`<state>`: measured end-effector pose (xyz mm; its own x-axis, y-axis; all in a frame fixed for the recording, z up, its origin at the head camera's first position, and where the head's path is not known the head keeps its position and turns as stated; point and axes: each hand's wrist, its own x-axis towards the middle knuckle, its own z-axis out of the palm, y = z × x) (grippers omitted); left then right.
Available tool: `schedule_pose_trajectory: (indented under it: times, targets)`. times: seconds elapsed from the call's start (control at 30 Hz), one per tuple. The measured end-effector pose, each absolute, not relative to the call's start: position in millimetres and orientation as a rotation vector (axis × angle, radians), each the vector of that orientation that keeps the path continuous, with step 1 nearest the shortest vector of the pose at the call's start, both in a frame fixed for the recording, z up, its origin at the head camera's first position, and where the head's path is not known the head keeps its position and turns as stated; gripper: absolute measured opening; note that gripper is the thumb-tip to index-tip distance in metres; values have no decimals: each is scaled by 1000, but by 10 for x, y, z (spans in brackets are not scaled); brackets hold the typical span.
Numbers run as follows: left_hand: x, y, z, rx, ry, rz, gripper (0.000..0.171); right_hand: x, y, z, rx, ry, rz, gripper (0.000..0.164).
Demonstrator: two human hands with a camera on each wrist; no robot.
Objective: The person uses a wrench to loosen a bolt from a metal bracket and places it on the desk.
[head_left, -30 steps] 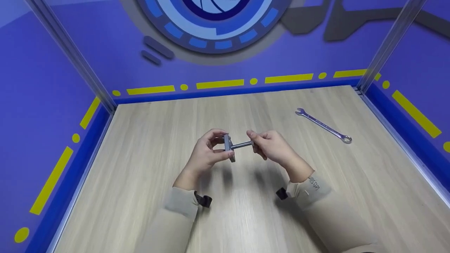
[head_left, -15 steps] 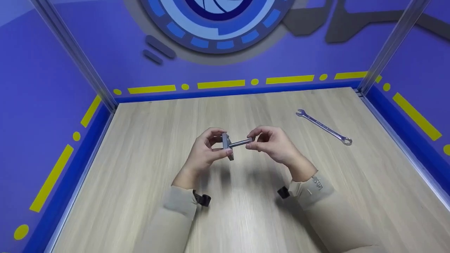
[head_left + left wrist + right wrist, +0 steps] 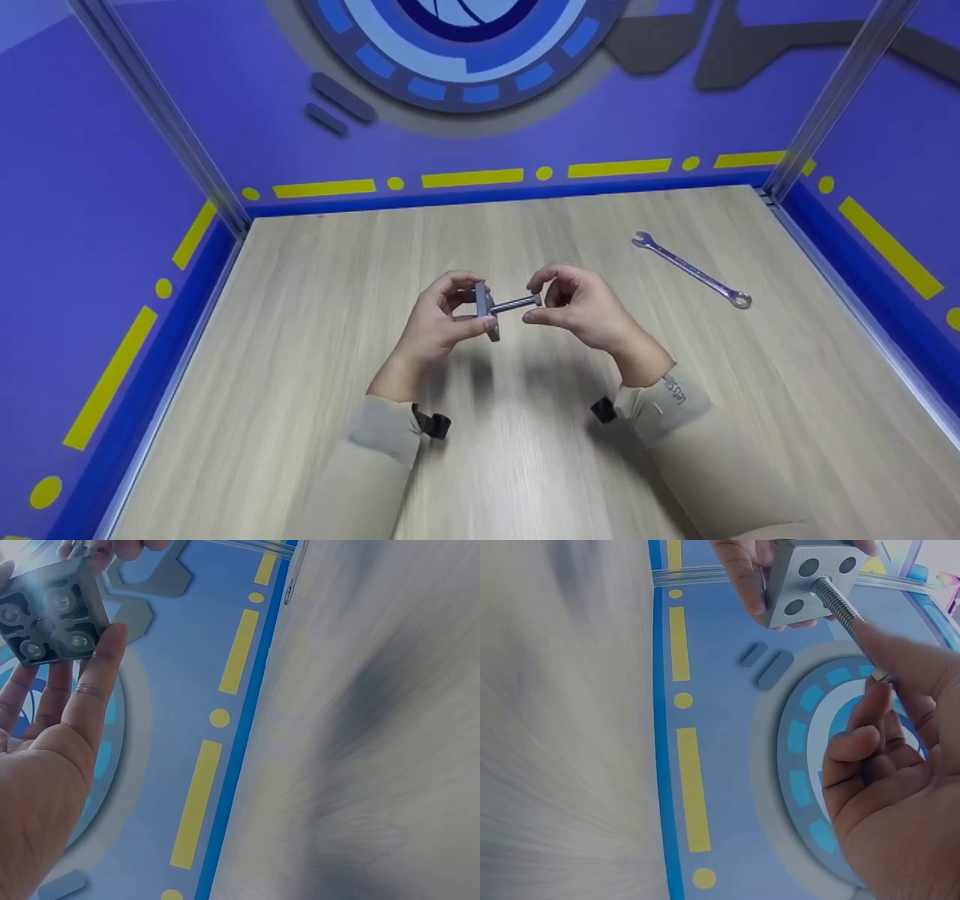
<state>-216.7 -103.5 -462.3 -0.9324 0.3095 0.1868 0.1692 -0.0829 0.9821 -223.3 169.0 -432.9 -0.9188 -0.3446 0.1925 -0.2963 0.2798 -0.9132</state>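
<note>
Off the table, my left hand (image 3: pixel 439 319) holds a square grey metal block (image 3: pixel 482 300) by its edges, thumb on the near side and fingers on the far side. Its recessed face with round bosses shows in the left wrist view; its flat face (image 3: pixel 810 577) with dark corner holes shows in the right wrist view. From the middle of that flat face a threaded bolt (image 3: pixel 514 304) sticks out toward my right hand (image 3: pixel 581 304). The right thumb and index finger stand parted around the bolt's head (image 3: pixel 537 299), the index fingertip right at it.
A combination wrench (image 3: pixel 690 270) lies slantwise on the wooden table (image 3: pixel 315 337), at the back right. Blue-purple panels (image 3: pixel 225 90) with yellow marks enclose the table at the back and sides, with metal posts at the corners.
The right thumb and fingers have rolled round the bolt's head and then spread apart, so the head shows between them. The left hand keeps the block almost in place; the wrench lies still.
</note>
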Motion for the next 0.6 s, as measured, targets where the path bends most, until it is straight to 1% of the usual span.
schedule_pose_trajectory:
  times: [0.07, 0.13, 0.17, 0.23, 0.3, 0.37, 0.47, 0.6]
  targets:
    - [-2166, -1031, -4621, 536, 2049, 2183, 65, -2236, 1691, -4327, -561, 2474, -1706, 29]
    - [-2163, -1022, -4617, 542, 2036, 2190, 65, -2241, 1691, -4333, -506, 2459, -1678, 20]
    - [-2160, -1018, -4618, 543, 2030, 2192, 65, -2241, 1689, -4335, -478, 2441, -1675, 23]
    - [-2155, -1009, -4617, 552, 2026, 2190, 65, -2242, 1683, -4341, -427, 2406, -1680, 42]
    - [-2153, -1004, -4620, 561, 2032, 2181, 65, -2243, 1678, -4345, -385, 2382, -1681, 57]
    - [-2151, -1002, -4623, 565, 2044, 2168, 64, -2242, 1677, -4342, -352, 2365, -1680, 60]
    - [-2151, -1003, -4623, 565, 2053, 2164, 63, -2246, 1687, -4338, -350, 2364, -1673, 56]
    - [-2154, -1012, -4622, 554, 2056, 2171, 65, -2253, 1708, -4319, -406, 2394, -1662, 40]
